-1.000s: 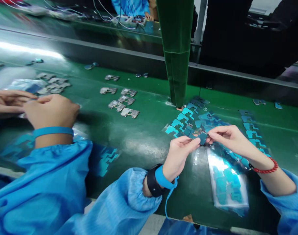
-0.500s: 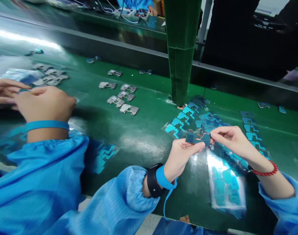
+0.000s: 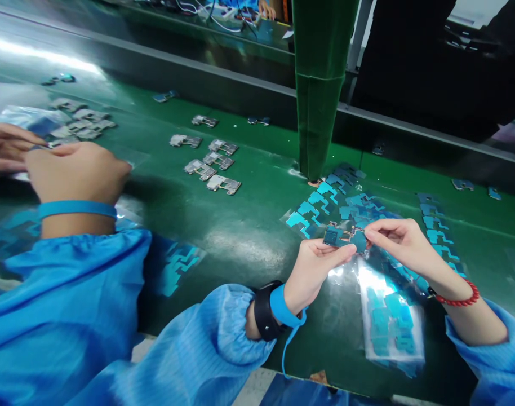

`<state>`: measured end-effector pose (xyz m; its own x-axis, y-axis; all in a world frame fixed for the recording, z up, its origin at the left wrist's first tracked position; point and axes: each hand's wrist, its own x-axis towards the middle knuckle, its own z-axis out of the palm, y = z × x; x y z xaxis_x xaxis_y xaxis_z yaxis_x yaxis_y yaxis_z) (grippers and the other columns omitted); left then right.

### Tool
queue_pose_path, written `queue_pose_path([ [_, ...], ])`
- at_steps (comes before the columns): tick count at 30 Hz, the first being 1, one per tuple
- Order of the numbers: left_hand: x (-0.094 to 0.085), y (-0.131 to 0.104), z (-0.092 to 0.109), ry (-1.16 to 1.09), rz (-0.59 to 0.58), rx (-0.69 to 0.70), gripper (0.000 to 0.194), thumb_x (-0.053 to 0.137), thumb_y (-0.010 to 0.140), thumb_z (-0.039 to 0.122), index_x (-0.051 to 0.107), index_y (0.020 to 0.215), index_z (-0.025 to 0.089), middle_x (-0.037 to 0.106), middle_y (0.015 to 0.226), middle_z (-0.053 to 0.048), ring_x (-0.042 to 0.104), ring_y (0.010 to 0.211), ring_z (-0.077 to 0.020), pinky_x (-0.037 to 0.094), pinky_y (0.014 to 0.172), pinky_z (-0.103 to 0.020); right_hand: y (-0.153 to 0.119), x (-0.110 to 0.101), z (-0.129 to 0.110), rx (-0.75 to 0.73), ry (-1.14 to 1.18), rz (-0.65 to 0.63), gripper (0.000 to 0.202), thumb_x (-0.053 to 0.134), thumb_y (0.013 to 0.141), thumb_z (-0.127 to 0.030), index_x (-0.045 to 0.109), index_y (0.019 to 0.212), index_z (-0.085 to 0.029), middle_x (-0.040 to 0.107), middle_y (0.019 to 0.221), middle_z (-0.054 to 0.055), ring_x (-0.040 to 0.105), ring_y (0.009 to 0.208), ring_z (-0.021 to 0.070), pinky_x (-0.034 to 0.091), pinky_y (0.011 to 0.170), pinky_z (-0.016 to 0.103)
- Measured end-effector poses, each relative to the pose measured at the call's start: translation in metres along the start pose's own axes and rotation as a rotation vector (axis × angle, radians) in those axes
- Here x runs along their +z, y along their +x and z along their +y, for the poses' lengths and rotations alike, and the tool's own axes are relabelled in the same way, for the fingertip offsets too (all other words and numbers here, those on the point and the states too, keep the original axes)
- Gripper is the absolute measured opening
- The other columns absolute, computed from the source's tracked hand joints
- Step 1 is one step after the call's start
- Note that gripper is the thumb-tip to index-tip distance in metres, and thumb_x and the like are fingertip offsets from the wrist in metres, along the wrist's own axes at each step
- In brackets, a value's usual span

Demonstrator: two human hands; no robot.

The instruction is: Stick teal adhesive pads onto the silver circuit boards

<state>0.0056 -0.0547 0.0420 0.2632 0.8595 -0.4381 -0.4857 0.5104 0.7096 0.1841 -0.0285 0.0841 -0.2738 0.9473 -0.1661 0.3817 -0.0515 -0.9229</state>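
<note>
In the head view, a small dark blue-green circuit board is held above the table. My left hand, with a black watch and a blue wrist strap, grips its left and lower side between thumb and fingers. At the board's right end, my right hand, with a red bead bracelet, is closed in a pinch on the edge. Whether a thin film lies between those fingertips is too small to tell. Sheets of teal die-cut stickers lie just behind the board, and a clear pack of teal stickers lies below my right hand.
Several metal-shielded circuit boards lie on the green table. A green post rises behind my hands. To the left, a co-worker's hands work near a pile of boards. Another sticker strip lies at the right.
The held board has tilted slightly, showing more of its face. Both my hands keep their grip almost in place. The background shifts a little with the camera.
</note>
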Motion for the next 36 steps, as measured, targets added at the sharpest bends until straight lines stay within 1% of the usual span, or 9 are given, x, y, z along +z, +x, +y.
queue_pose_path([
  [7, -0.001, 0.0, -0.002, 0.037, 0.008, 0.022, 0.02, 0.086, 0.057, 0.029, 0.075, 0.067, 0.015, 0.073, 0.067, -0.002, 0.062, 0.061, -0.0107, 0.05, 0.069, -0.025, 0.001, 0.003, -0.001, 0.028, 0.022, 0.016, 0.032, 0.069, 0.08, -0.046, 0.068, 0.067, -0.016, 0.067, 0.063, 0.003, 0.062, 0.059, 0.0153, 0.051, 0.058, 0.025],
  [11, -0.002, 0.001, -0.002, 0.081, -0.072, 0.051, 0.022, 0.082, 0.065, 0.028, 0.076, 0.082, 0.015, 0.077, 0.085, -0.007, 0.069, 0.084, -0.0172, 0.051, 0.083, -0.028, 0.006, -0.001, 0.01, 0.07, 0.13, 0.05, 0.032, 0.077, 0.07, -0.046, 0.069, 0.067, -0.015, 0.066, 0.062, 0.003, 0.062, 0.06, 0.0146, 0.052, 0.06, 0.026],
  [15, -0.002, 0.003, 0.0, 0.055, -0.089, 0.001, 0.026, 0.08, 0.068, 0.027, 0.073, 0.088, 0.013, 0.077, 0.091, -0.01, 0.07, 0.088, -0.0184, 0.051, 0.083, -0.028, 0.029, -0.042, 0.034, 0.101, 0.144, 0.267, 0.041, 0.076, 0.068, -0.054, 0.069, 0.072, -0.014, 0.066, 0.062, 0.003, 0.061, 0.056, 0.0127, 0.053, 0.059, 0.026],
  [21, -0.003, 0.005, 0.003, -0.011, -0.086, -0.032, 0.014, 0.073, 0.07, 0.021, 0.071, 0.08, 0.012, 0.075, 0.078, -0.008, 0.07, 0.073, -0.0154, 0.053, 0.073, -0.025, 0.083, -0.125, 0.069, 0.115, 0.007, 0.541, 0.031, 0.059, 0.092, -0.041, 0.063, 0.085, -0.012, 0.065, 0.076, 0.002, 0.063, 0.065, 0.0117, 0.055, 0.064, 0.028],
  [28, -0.006, 0.007, 0.001, 0.041, -0.107, -0.036, 0.01, 0.065, 0.073, 0.02, 0.068, 0.079, 0.012, 0.073, 0.077, -0.008, 0.069, 0.07, -0.0159, 0.053, 0.071, -0.027, 0.06, -0.12, 0.087, 0.068, -0.312, 0.473, 0.022, 0.063, 0.089, -0.034, 0.065, 0.09, -0.012, 0.068, 0.086, 0.005, 0.067, 0.075, 0.0161, 0.057, 0.073, 0.035],
  [30, -0.008, 0.008, 0.004, 0.224, -0.098, 0.079, 0.013, 0.059, 0.078, 0.022, 0.068, 0.082, 0.014, 0.074, 0.08, -0.009, 0.07, 0.074, -0.0185, 0.054, 0.074, -0.031, 0.039, -0.108, 0.083, -0.02, -0.405, 0.43, 0.026, 0.065, 0.086, -0.039, 0.068, 0.092, -0.014, 0.07, 0.098, 0.009, 0.067, 0.089, 0.0211, 0.055, 0.083, 0.039],
  [32, -0.013, 0.012, 0.01, 0.585, -0.037, 0.372, 0.02, 0.052, 0.083, 0.022, 0.069, 0.09, 0.014, 0.074, 0.093, -0.012, 0.069, 0.091, -0.024, 0.052, 0.087, -0.04, 0.022, -0.096, 0.076, -0.096, -0.486, 0.374, 0.031, 0.064, 0.084, -0.046, 0.07, 0.095, -0.017, 0.069, 0.109, 0.011, 0.065, 0.101, 0.0249, 0.053, 0.09, 0.041],
  [34, -0.019, 0.019, 0.016, 1.048, 0.066, 0.69, 0.03, 0.046, 0.086, 0.022, 0.069, 0.104, 0.013, 0.067, 0.121, -0.017, 0.055, 0.121, -0.0318, 0.039, 0.104, -0.051, 0.012, -0.085, 0.071, -0.145, -0.555, 0.32, 0.035, 0.061, 0.084, -0.05, 0.07, 0.098, -0.019, 0.068, 0.113, 0.011, 0.063, 0.106, 0.0267, 0.051, 0.094, 0.044],
  [36, -0.024, 0.025, 0.017, 1.465, 0.162, 0.808, 0.038, 0.043, 0.09, 0.023, 0.064, 0.119, 0.009, 0.051, 0.141, -0.019, 0.037, 0.137, -0.0378, 0.028, 0.109, -0.06, 0.009, -0.077, 0.07, -0.173, -0.618, 0.284, 0.038, 0.058, 0.085, -0.052, 0.07, 0.101, -0.019, 0.067, 0.116, 0.012, 0.062, 0.109, 0.0284, 0.048, 0.098, 0.046],
])
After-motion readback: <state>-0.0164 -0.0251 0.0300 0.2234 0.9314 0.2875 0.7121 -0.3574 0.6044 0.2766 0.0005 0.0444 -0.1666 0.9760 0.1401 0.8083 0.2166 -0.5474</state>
